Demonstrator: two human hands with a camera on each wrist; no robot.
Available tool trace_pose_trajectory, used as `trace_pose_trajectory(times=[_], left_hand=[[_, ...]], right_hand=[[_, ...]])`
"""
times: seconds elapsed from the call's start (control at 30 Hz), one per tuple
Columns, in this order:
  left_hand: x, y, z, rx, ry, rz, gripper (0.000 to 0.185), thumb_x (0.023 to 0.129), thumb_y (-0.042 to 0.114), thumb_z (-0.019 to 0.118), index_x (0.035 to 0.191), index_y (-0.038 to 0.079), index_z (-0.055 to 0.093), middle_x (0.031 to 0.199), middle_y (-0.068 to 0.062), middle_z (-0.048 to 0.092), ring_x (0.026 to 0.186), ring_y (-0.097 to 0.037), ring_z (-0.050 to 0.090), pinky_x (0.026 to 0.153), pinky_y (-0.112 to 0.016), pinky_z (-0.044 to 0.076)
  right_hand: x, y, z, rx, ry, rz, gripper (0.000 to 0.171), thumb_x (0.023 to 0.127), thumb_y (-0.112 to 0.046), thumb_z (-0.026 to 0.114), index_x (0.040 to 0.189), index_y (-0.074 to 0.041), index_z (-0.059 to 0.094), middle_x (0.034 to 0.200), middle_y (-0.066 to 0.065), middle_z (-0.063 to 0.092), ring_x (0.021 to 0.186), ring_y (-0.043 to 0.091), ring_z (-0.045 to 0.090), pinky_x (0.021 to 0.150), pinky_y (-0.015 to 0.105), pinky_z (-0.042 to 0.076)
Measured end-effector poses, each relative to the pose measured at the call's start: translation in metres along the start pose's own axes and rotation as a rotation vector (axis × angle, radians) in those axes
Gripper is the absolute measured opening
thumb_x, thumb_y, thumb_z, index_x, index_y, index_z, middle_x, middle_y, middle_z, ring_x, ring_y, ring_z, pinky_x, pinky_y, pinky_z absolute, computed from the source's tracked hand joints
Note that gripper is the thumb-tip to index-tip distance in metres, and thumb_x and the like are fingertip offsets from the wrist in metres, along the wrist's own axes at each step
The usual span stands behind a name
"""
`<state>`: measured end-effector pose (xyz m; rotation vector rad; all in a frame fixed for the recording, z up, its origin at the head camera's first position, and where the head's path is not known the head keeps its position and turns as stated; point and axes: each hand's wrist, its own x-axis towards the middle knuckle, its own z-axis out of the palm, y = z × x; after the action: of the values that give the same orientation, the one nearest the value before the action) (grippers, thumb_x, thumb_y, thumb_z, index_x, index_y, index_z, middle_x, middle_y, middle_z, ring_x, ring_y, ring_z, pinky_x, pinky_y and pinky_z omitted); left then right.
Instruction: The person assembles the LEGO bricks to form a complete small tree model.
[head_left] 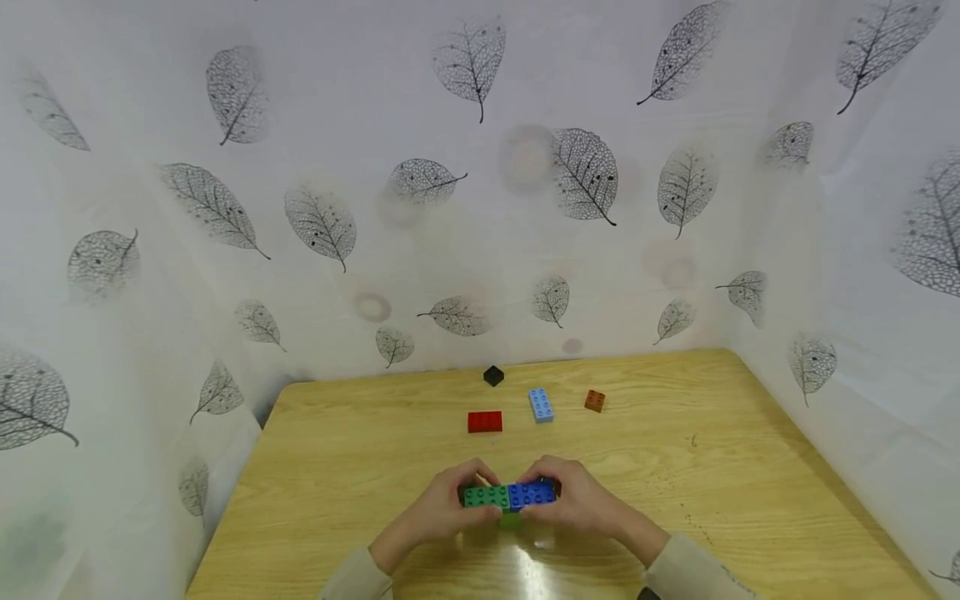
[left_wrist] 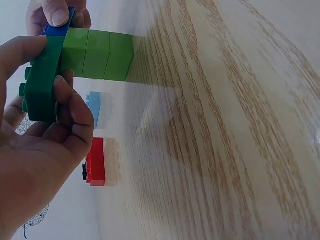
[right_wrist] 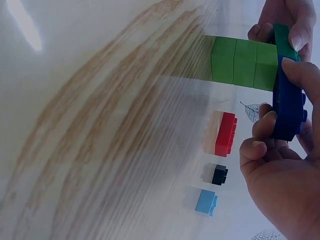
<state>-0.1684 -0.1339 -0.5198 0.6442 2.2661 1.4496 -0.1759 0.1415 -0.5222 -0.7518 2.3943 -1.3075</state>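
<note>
Wooden table (head_left: 360, 467), walled at 9, 12 and 3 o'clock by a white leaf-print sheet (head_left: 450, 250). Near the table's 12 o'clock edge, loose bricks lying well apart from the hands: red brick (head_left: 484, 422), light blue brick (head_left: 541, 405) just to its 3 o'clock, brown brick (head_left: 595, 401) farther toward 3, small black brick (head_left: 492, 376) closest to the sheet. Nothing lying between those bricks and the hands.

At 6 o'clock, close to the near edge, a stack of light green bricks (left_wrist: 100, 54) standing on the table, bearing a dark green brick (head_left: 486, 497) and a blue brick (head_left: 532, 494) end to end across its top, studs up.

Left hand (head_left: 442, 508) at 9 o'clock of the stack, fingers curled, pinching the dark green brick between thumb and fingertips. Right hand (head_left: 581, 500) at 3 o'clock, fingers likewise curled, gripping the blue brick by its long sides. Both sleeves at the bottom edge of the head view.
</note>
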Motion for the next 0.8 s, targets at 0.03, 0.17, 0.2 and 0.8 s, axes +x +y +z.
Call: trace_pose_trajectory(times=[0.03,0.17,0.2,0.8], left_hand=[[0.000,0.000,0.000,0.000,0.000,0.002,0.028,0.095,0.025,0.077,0.121,0.019,0.066,0.106,-0.005,0.072,0.088,-0.008,0.061,0.078,-0.023,0.048],[0.000,0.002,0.000,0.005,0.001,0.012,0.029,0.095,0.027,0.078,0.120,0.019,0.067,0.104,-0.005,0.072,0.087,-0.007,0.061,0.077,-0.023,0.048],[0.000,0.002,0.000,0.004,0.000,0.015,0.029,0.095,0.027,0.078,0.120,0.018,0.067,0.103,-0.005,0.072,0.086,-0.007,0.061,0.077,-0.023,0.048],[0.025,-0.015,-0.024,0.040,0.205,0.046,0.028,0.103,0.017,0.069,0.125,0.000,0.067,0.112,-0.013,0.077,0.097,-0.018,0.070,0.082,-0.025,0.055]], right_hand=[[0.000,0.000,0.000,0.000,0.000,0.001,0.028,0.093,-0.035,0.081,0.119,-0.026,0.072,0.112,-0.004,0.068,0.095,0.008,0.059,0.080,0.022,0.050],[0.000,0.001,0.000,-0.002,0.003,0.003,0.029,0.093,-0.035,0.081,0.119,-0.026,0.072,0.112,-0.004,0.068,0.095,0.008,0.059,0.080,0.022,0.050],[0.000,0.001,0.000,-0.004,0.004,0.002,0.029,0.093,-0.036,0.081,0.119,-0.026,0.072,0.112,-0.004,0.068,0.095,0.008,0.059,0.080,0.022,0.050],[-0.001,0.001,0.000,-0.013,0.017,-0.020,0.031,0.092,-0.037,0.082,0.118,-0.024,0.072,0.114,-0.005,0.070,0.096,0.004,0.061,0.081,0.022,0.050]])
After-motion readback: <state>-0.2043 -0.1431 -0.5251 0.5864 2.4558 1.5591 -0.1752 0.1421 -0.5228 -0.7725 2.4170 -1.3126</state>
